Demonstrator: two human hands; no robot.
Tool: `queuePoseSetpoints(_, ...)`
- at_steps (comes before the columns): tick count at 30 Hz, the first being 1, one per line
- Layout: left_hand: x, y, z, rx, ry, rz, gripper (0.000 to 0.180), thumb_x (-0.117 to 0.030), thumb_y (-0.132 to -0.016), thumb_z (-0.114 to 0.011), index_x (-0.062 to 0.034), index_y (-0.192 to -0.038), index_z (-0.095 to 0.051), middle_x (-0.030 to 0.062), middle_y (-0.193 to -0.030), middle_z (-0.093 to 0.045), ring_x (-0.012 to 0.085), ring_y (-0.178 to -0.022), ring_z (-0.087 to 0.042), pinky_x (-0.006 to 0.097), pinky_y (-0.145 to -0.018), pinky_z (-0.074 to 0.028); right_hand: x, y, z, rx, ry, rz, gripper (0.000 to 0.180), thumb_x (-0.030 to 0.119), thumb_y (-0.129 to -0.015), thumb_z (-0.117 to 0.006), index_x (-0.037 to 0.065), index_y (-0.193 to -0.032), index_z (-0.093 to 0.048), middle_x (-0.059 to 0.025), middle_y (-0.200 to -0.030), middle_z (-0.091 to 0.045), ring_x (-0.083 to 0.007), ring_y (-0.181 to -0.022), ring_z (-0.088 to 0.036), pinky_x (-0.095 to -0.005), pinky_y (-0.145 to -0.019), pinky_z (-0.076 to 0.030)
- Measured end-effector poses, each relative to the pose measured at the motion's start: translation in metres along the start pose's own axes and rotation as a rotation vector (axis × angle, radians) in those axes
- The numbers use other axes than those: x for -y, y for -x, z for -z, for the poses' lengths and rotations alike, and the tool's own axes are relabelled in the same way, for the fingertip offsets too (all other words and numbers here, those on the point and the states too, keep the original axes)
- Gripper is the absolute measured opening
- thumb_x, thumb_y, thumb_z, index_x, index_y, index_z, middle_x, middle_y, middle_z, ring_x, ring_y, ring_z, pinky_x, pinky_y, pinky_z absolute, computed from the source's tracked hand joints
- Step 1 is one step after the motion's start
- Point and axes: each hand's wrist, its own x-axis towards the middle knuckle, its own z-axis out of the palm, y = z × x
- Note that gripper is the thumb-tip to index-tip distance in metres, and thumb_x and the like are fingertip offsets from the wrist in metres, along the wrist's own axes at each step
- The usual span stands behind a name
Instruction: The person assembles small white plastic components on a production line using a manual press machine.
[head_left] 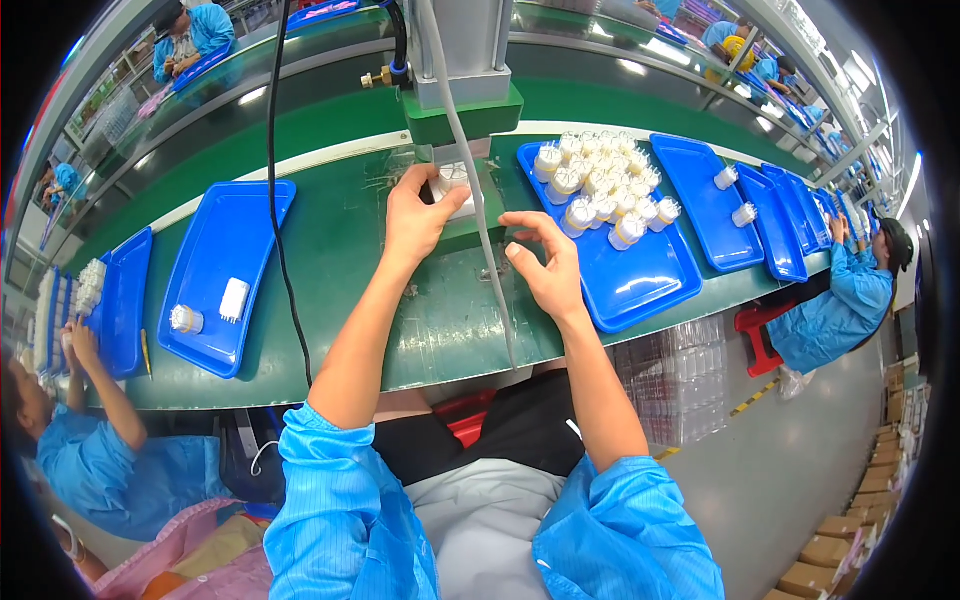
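My left hand (416, 218) is closed with thumb and fingers around a white round plastic part (454, 177), which sits on the base under the head of a bench press (462, 115). My right hand (546, 262) is empty, its fingers apart, beside the press base and close to the left rim of a blue tray (640, 292). In that tray stands a crowd of white and clear cylindrical parts (600, 178). A grey cable (466, 150) hangs in front of the press and hides a little of the base.
A black cable (277, 205) hangs left of my left arm. Another blue tray (222, 240) at left holds one cylindrical part (186, 319) and a white block-shaped part (234, 299). More blue trays (712, 205) line the bench at right. Co-workers in blue sit on both sides.
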Motion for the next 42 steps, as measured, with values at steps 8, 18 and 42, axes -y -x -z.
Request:
queuePoseSetpoints(8,0.005,0.000,0.001,0.023,0.047,0.032,0.044,-0.021,-0.076,-0.084,0.0057,-0.106,-0.067,0.0107,-0.097,-0.068,0.0171,-0.087,-0.062,0.031,-0.079,-0.050,0.002,-0.002,0.000,0.001,0.002,0.007,0.038,0.008,-0.085,-0.067,0.000,-0.123,-0.065,-0.0099,-0.121,-0.066,-0.0198,-0.117,-0.060,-0.0337,-0.099,-0.045)
queuePoseSetpoints(18,0.000,-0.002,0.004,0.078,-0.033,0.070,0.042,-0.020,-0.082,-0.081,0.0025,-0.115,-0.068,0.0120,-0.106,-0.073,0.0180,-0.098,-0.067,0.033,-0.090,-0.051,0.000,-0.002,0.000,0.007,-0.018,-0.006,0.039,0.007,-0.085,-0.066,0.000,-0.123,-0.064,-0.0101,-0.122,-0.066,-0.0201,-0.117,-0.060,-0.0341,-0.099,-0.044)
queuePoseSetpoints(42,-0.006,0.015,0.105,-0.150,0.104,0.107,0.041,-0.012,-0.084,-0.077,0.0011,-0.121,-0.067,-0.0004,-0.090,-0.066,0.0053,-0.073,-0.054,0.022,-0.067,-0.046,0.008,0.002,0.011,-0.037,-0.065,0.011,0.037,0.009,-0.087,-0.066,-0.001,-0.122,-0.065,-0.0103,-0.121,-0.068,-0.0191,-0.115,-0.060,-0.0343,-0.100,-0.044)
